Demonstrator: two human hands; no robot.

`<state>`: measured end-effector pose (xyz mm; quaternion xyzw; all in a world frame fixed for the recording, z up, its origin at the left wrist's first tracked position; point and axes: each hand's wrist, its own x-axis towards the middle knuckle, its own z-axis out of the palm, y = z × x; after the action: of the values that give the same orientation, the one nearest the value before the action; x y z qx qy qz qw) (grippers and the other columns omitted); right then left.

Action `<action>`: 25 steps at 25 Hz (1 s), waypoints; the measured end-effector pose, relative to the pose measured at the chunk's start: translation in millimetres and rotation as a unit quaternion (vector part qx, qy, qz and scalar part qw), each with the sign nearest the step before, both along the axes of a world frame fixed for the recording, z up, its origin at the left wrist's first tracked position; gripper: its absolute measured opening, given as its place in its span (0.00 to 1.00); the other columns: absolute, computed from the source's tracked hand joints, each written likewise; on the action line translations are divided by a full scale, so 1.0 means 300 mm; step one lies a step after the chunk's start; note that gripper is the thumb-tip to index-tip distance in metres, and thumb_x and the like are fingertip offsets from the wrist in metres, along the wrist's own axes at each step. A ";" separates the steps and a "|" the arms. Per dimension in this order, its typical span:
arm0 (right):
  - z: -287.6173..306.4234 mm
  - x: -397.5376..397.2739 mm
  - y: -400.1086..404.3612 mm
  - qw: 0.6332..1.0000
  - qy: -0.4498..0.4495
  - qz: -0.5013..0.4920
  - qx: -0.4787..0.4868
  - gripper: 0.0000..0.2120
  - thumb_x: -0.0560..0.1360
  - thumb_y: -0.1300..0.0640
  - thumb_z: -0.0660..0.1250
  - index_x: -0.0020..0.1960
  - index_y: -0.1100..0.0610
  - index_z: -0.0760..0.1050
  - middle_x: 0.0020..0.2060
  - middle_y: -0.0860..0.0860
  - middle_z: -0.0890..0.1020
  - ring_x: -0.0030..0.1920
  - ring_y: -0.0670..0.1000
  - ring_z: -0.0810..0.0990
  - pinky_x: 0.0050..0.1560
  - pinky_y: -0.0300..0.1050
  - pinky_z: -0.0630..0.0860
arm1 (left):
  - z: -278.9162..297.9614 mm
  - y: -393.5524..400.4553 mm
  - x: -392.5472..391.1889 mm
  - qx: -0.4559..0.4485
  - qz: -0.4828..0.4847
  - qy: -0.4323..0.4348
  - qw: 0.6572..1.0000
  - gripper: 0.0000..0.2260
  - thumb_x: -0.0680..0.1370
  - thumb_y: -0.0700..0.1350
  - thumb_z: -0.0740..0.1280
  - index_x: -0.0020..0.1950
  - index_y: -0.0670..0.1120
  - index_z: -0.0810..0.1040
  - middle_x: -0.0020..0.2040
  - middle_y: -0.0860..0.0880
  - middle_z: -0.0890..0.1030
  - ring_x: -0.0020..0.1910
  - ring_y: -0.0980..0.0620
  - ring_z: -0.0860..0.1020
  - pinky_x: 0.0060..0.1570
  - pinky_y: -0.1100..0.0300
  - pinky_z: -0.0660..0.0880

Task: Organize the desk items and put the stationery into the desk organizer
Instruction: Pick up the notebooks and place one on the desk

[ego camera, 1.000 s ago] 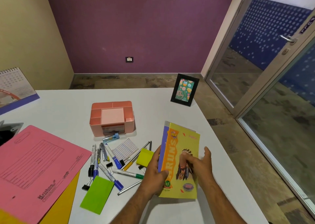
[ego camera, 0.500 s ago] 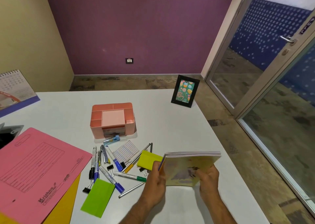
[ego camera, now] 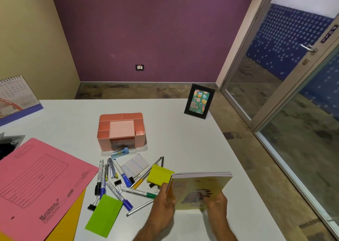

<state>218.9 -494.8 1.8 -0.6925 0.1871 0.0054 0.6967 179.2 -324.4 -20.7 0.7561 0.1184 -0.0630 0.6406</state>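
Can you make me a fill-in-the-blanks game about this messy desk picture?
1. Both hands, the left hand and the right hand, hold a yellow ____.
2. The desk organizer is the colour ____.
3. The picture frame stands near the table's far ____ corner.
4. The big folder with writing on it is ____.

Missing words: notebook; pink; right; pink

Head view, forward-down over desk (ego camera: 183,140) (close, single view).
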 end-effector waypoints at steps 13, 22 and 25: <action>0.053 0.044 0.105 0.995 0.012 0.067 -0.077 0.23 0.60 0.80 0.74 0.44 0.55 0.81 0.37 0.51 0.87 0.41 0.53 0.86 0.43 0.54 0.84 | 0.131 0.159 0.035 0.057 0.012 0.003 0.998 0.26 0.75 0.32 0.57 0.56 0.65 0.65 0.56 0.51 0.81 0.53 0.52 0.79 0.51 0.61 0.77; 0.245 0.161 0.523 0.975 -0.046 0.210 -0.052 0.28 0.71 0.76 0.68 0.61 0.50 0.69 0.53 0.44 0.79 0.52 0.56 0.81 0.46 0.57 0.84 | 0.301 0.553 0.073 0.015 0.111 -0.026 0.993 0.24 0.77 0.32 0.59 0.67 0.56 0.67 0.54 0.54 0.82 0.51 0.51 0.82 0.46 0.49 0.83; 0.277 0.188 0.691 0.965 -0.069 0.242 -0.080 0.22 0.74 0.73 0.67 0.59 0.51 0.71 0.51 0.46 0.80 0.47 0.51 0.83 0.32 0.32 0.79 | 0.372 0.707 0.061 0.019 0.165 -0.030 0.986 0.20 0.77 0.33 0.61 0.61 0.56 0.67 0.51 0.49 0.80 0.48 0.47 0.82 0.41 0.46 0.83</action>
<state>275.2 -287.5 84.9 -0.7695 -0.0347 0.1105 0.6280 197.5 -112.4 91.1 0.7399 0.2231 0.0687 0.6309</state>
